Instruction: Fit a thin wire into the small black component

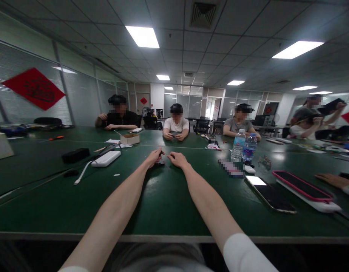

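Observation:
Both my forearms reach forward over the green table [163,196], and the hands nearly meet in the middle. My left hand [154,158] is closed in a pinch, with something small and dark at its fingertips, too small to name. Just below those fingers a small dark object [160,164] shows at the tabletop; whether the hand touches it I cannot tell. My right hand [177,159] is curled, thumb and fingers pressed together and pointing at the left fingertips across a narrow gap. What it pinches, if anything, is too small to make out.
To the left lie a white power strip [106,158], a black case [75,155] and an open cardboard box [129,139]. On the right stand two water bottles [238,145], near a phone [269,194] and a red-edged phone [301,186]. Several people sit across the table.

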The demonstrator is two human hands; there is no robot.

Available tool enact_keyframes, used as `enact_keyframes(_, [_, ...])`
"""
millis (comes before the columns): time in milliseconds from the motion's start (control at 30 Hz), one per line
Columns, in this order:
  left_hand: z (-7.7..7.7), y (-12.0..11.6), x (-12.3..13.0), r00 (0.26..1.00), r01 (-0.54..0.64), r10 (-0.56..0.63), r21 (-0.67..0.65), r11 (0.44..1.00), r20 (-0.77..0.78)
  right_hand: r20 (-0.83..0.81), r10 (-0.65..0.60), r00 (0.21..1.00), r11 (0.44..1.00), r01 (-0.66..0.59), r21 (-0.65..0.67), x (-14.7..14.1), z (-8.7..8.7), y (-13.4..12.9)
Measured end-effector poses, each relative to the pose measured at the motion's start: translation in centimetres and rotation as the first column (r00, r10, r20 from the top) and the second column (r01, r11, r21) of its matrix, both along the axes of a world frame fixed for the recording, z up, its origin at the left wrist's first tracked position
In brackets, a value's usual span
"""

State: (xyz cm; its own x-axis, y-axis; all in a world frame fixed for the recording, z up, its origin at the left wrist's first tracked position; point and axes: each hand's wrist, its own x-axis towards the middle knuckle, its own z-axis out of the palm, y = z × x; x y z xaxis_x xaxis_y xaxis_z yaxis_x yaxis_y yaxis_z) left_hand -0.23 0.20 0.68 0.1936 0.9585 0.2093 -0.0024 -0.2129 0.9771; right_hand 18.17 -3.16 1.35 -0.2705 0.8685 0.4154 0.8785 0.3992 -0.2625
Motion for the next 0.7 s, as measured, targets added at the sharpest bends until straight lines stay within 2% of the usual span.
enact_keyframes(333, [0.08,0.17,-0.3,0.997,0.073,-0.072,-0.051,0.996,0.029,0.019,0.013,1.0,1.0,-0.013,0.004,-0.23,0.43,-0.4])
enact_keyframes(700, [-0.17,0.43,-0.31,0.998,0.039,-0.039,-0.013,0.999,0.043,0.028,0.048,0.998,0.998,-0.049,0.026,-0.33,0.71,-0.71])
